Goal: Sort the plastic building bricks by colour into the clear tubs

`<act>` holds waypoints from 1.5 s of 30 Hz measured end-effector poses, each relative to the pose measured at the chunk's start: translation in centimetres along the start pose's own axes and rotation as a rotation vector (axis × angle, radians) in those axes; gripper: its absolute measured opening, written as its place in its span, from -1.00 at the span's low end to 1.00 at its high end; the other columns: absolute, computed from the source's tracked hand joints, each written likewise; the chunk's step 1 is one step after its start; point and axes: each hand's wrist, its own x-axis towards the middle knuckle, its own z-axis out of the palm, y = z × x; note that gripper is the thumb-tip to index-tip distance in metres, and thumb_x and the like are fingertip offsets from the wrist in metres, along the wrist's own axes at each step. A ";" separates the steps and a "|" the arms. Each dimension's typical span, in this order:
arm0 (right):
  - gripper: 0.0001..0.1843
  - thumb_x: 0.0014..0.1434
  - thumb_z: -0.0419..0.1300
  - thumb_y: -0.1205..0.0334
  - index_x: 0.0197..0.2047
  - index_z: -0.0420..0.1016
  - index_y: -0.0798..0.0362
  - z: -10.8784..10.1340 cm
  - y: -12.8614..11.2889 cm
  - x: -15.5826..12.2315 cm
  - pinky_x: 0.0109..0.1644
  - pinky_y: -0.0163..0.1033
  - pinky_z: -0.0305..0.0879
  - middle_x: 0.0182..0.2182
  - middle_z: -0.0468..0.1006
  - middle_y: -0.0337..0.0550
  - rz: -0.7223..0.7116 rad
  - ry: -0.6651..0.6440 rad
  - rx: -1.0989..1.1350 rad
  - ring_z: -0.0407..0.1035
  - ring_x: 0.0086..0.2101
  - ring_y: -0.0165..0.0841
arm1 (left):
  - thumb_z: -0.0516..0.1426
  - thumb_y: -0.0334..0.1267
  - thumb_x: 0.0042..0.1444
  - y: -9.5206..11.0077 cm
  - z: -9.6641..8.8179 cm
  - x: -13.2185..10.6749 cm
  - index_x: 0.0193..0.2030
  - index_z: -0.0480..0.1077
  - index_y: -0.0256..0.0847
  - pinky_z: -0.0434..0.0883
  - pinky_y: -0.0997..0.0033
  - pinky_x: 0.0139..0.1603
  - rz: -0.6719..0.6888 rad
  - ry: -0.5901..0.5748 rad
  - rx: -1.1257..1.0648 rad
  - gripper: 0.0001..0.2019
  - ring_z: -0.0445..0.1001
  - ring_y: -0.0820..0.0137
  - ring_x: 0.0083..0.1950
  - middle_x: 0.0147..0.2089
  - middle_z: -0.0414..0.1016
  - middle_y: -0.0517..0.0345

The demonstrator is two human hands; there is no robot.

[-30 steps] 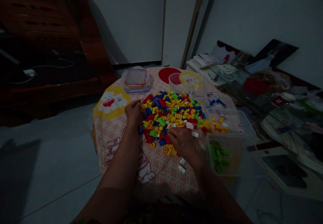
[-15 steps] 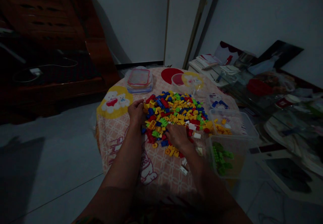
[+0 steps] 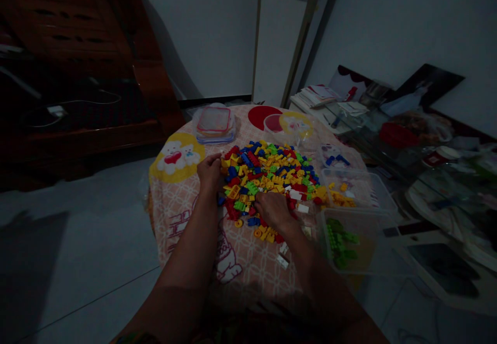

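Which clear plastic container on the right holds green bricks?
The rectangular clear plastic container nearest the camera: green plastic bricks lie inside, while the middle container holds yellow bricks, the farthest blue bricks.

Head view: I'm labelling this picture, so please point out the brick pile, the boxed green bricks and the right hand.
Brick pile [image 3: 277, 180]: head view, around its middle.
Boxed green bricks [image 3: 338, 240]: head view, near the middle of the group.
Right hand [image 3: 274, 210]: head view, on its back.
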 end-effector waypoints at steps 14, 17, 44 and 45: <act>-0.71 0.33 0.08 0.37 0.05 0.52 0.05 0.0 0.3 -0.5 -0.01 -0.21 0.35 -0.05 0.65 0.10 -0.039 -0.053 -0.002 0.53 0.02 -0.16 | 0.12 -0.32 -0.09 0.3 0.0 -0.2 -0.16 0.62 -0.31 0.52 0.32 -0.08 -0.014 0.011 0.003 -0.64 0.59 0.27 -0.16 -0.22 0.64 0.00; -0.72 0.36 0.06 0.34 0.07 0.50 0.05 0.2 0.4 -0.4 -0.05 -0.20 0.35 -0.06 0.66 0.11 -0.028 -0.041 -0.008 0.55 -0.01 -0.14 | 0.12 -0.31 -0.09 0.3 0.0 -0.2 -0.14 0.62 -0.31 0.52 0.33 -0.08 -0.004 0.005 0.008 -0.63 0.59 0.27 -0.14 -0.20 0.65 0.00; -0.49 0.13 0.11 0.26 0.10 0.56 0.27 -7.6 21.5 -2.2 -0.09 -0.08 0.35 -0.25 0.66 0.16 0.516 0.753 0.115 0.52 -0.24 -0.10 | 0.11 -0.33 -0.12 -0.2 0.3 0.1 -0.10 0.62 -0.29 0.53 0.32 -0.08 -0.024 0.018 0.004 -0.58 0.60 0.28 -0.16 -0.20 0.66 0.00; -0.47 0.14 0.10 0.25 0.14 0.54 0.27 -7.7 21.3 -2.4 -0.06 -0.05 0.36 -0.22 0.66 0.17 0.518 0.785 0.115 0.52 -0.21 -0.08 | 0.11 -0.32 -0.12 -0.3 0.3 0.2 -0.10 0.62 -0.28 0.53 0.32 -0.09 -0.016 0.025 0.017 -0.58 0.60 0.28 -0.17 -0.20 0.66 0.00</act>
